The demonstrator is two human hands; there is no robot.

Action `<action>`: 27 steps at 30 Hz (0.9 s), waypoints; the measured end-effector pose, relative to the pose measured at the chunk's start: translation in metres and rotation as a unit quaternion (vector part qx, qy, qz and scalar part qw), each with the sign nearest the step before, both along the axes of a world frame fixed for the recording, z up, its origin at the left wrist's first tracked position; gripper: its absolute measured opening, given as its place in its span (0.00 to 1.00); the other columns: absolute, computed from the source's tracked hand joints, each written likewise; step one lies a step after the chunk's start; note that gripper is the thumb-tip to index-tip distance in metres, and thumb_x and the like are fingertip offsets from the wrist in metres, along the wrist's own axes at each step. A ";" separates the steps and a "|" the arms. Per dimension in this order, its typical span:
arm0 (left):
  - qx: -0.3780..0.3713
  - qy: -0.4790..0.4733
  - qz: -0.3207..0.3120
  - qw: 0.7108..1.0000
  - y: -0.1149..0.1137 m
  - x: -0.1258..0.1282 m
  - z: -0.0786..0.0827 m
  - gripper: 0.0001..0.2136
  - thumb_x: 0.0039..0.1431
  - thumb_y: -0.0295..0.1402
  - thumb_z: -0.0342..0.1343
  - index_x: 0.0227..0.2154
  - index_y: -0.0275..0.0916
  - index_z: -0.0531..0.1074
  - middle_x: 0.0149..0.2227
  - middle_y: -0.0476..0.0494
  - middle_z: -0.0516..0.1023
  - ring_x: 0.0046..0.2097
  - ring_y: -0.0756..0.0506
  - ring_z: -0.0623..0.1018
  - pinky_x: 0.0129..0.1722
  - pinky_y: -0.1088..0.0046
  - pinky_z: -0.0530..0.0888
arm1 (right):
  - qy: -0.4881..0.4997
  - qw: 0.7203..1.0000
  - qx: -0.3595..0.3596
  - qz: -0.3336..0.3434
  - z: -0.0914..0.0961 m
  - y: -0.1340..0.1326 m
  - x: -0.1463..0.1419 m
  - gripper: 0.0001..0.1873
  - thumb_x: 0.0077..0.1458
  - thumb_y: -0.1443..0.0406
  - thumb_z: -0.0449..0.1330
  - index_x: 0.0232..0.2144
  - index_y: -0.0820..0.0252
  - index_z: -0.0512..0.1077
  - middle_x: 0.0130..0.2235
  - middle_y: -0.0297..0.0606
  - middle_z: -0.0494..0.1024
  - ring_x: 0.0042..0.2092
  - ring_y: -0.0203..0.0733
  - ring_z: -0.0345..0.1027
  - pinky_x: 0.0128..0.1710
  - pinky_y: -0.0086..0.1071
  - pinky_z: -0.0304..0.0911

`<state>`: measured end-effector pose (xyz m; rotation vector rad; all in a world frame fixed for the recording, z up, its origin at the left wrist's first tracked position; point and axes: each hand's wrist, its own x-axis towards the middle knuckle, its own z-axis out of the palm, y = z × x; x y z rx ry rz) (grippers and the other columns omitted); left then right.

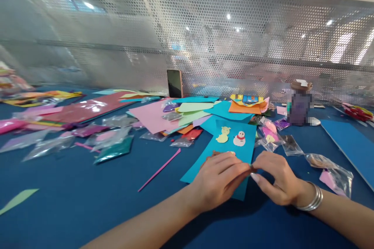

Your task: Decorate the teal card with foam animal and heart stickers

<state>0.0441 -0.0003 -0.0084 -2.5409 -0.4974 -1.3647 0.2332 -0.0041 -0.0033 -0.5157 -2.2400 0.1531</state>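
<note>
A teal card (232,146) lies on the blue table in front of me, with a yellow chick sticker (223,135) and a snowman sticker (240,139) stuck on it. My left hand (217,181) rests on the card's lower part, fingers curled, its fingertips pinched against those of my right hand (277,179). Both hands meet at a tiny dark piece (253,169) that is too small to name. Silver bangles (314,198) circle my right wrist.
Coloured paper sheets (163,118), glitter foam and small plastic bags (111,142) litter the table. A phone (174,83) leans on the perforated metal screen (204,39). A jar (299,103) stands at the right, a blue sheet (350,144) beyond. A pink strip (159,170) lies nearby.
</note>
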 end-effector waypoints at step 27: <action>-0.105 0.091 0.031 0.990 -0.001 -0.004 0.001 0.18 0.55 0.28 0.46 0.49 0.33 0.55 0.44 0.36 0.71 0.45 0.41 0.73 0.39 0.65 0.73 | -0.333 0.916 0.163 -0.151 -0.010 0.023 0.024 0.15 0.54 0.72 0.49 0.39 0.69 0.73 0.37 0.48 0.77 0.37 0.46 0.71 0.35 0.36 0.68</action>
